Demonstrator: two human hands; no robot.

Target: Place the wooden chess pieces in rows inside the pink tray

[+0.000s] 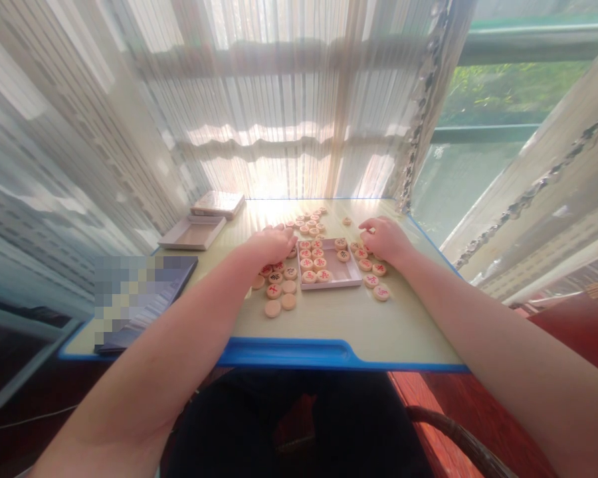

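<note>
A shallow pale box (329, 287) lies at the middle of the table. Two columns of red-marked Chinese chess pieces (305, 264) fill its left side, and two dark-marked pieces (343, 256) lie at its upper right. At the box's left edge, my left hand (275, 244) has its fingers bent down on a Chinese chess piece (292, 253). More loose pieces (274, 290), some blank side up, lie below that hand. My right hand (386, 239) is to the right of the box, fingers curled above red-marked pieces (365, 264); whatever is in them is hidden.
Loose pieces (307, 224) are scattered beyond the box, one (347, 221) apart. An open pale tray (194, 234) and a closed box (218, 203) stand at the far left. A dark folder (179, 282) lies at the left. The table (403, 332) has a raised blue edge; curtains (289, 86) hang behind it.
</note>
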